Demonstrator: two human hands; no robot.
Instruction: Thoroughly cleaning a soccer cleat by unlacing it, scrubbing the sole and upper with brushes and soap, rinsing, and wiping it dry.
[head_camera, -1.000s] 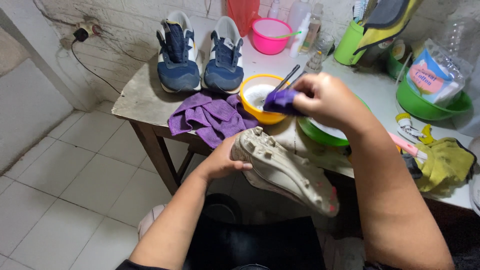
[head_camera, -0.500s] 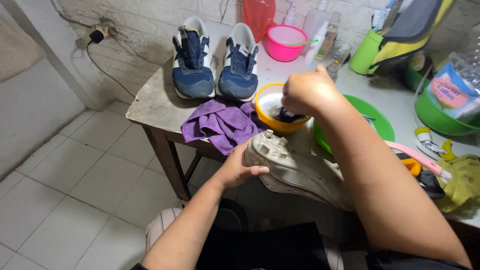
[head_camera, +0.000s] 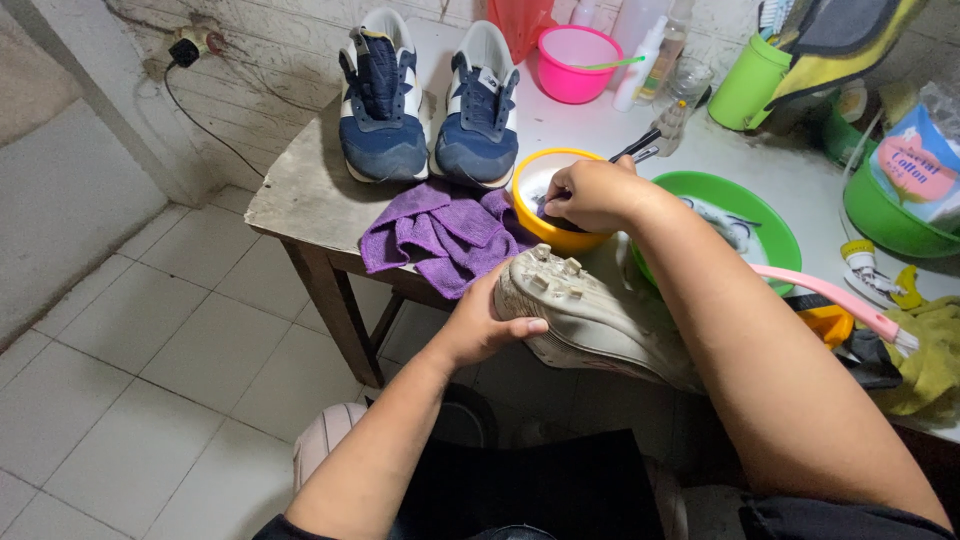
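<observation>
— So where does the cleated shoe (head_camera: 590, 325) sit?
— Just in front of the yellow bowl (head_camera: 530, 205), sole up, with the left hand (head_camera: 480, 325) clamped around its toe.
— And the right hand (head_camera: 590, 192)?
— Dipped into that bowl, fingers pinched together on something dark. A purple cloth (head_camera: 440, 235) lies just left of the bowl, blue sneakers (head_camera: 430, 100) behind it.

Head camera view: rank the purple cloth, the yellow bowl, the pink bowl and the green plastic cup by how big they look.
1. Crumpled purple cloth, plainly largest.
2. Round yellow bowl and round pink bowl look alike; a hand hides part of the yellow one, and the pink one sits farther off, so no ranking.
3. Green plastic cup, smallest.
</observation>
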